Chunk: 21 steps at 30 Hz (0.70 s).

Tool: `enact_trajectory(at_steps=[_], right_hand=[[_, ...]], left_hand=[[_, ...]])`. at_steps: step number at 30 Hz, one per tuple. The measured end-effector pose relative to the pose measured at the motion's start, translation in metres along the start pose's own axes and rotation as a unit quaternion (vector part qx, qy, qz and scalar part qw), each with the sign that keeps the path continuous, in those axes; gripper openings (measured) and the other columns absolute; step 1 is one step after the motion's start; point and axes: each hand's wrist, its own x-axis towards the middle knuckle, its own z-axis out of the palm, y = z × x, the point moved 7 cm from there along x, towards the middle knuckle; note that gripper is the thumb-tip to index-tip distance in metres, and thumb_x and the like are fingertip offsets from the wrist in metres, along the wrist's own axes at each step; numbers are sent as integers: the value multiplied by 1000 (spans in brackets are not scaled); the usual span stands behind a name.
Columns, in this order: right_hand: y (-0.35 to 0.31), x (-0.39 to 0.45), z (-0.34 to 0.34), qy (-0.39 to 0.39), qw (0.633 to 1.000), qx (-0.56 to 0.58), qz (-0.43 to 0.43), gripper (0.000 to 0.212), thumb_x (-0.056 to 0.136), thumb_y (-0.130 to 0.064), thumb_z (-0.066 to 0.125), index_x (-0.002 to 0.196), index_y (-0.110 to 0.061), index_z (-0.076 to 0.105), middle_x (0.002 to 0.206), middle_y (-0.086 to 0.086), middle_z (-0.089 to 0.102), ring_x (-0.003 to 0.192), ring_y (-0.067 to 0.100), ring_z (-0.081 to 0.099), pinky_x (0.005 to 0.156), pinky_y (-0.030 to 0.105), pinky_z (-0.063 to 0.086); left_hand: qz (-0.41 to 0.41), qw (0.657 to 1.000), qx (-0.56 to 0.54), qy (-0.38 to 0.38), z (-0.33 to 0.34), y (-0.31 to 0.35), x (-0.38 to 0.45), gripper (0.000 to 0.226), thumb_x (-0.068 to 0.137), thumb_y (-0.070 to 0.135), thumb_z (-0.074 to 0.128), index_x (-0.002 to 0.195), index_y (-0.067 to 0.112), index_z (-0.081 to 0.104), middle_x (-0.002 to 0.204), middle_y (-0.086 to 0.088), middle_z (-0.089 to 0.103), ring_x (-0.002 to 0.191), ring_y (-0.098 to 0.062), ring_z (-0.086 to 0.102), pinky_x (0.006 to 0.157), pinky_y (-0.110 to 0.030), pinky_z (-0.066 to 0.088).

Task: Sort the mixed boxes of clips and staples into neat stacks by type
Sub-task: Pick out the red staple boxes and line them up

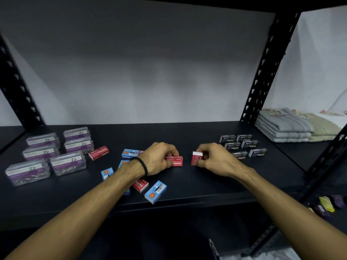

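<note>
**Both hands on red staple boxes at mid-shelf**

The left hand [159,158] curls its fingers [173,152] over the top of a red staple box [175,161] lying flat on the dark shelf [206,184], grasping it from above; a black band sits round that wrist. Just to the right of those fingers, apart from that box, the right hand [216,158] pinches a second red box [196,158] between thumb and curled fingers [203,153], holding it tipped on end with its white end face turned up.

Behind the left wrist and toward the person lie loose blue staple boxes [131,153], one more blue box [155,192] close to the shelf's front edge, and beside it a red box [140,184] partly hidden under the forearm. Further left of the left fingers, a lone red box [99,152] lies askew next to the clear paper clip boxes [68,163], which have purple labels and stand grouped at the far left, some stacked two high.

Beyond the right fingers, toward the right rear of the shelf, the black staple boxes [244,146] sit close together in rows. Past the shelf's perforated upright, folded cloths [293,126] are piled in grey and pale green. Lower right, below the shelf, small yellow and purple items show, too blurred to tell apart.
</note>
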Motion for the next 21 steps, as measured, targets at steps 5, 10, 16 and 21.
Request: enact_trajectory(at_steps=[5,10,16,21], right_hand=[[1,3,-8,6,1000,-4,-3,11,74,-17,72,78,-24,64,70,-5,67,58,4,58,59,29,49],[-6,8,-1,-36,993,-109,-31,12,77,-21,69,89,-24,69,76,-7,67,68,7,62,64,30,53],[-3,9,4,-53,991,-116,-38,16,84,-18,66,98,-24,71,89,-7,69,77,8,64,71,30,55],[2,25,-6,-32,987,-153,-37,20,83,-17,63,100,-25,70,96,-5,69,86,15,64,80,36,55]], left_hand=[[0,1000,5,4,-1,1,0,29,89,19,66,117,23,63,97,12,57,68,4,48,58,-9,34],[4,1000,13,4,-1,3,2,28,89,19,65,117,23,63,100,12,57,69,5,47,58,-9,33],[7,1000,11,-8,2,3,6,25,89,21,66,114,21,64,101,10,59,71,4,49,59,-9,35],[4,1000,-2,31,-8,4,19,16,86,21,70,102,21,70,90,7,68,68,1,56,57,-8,39]])
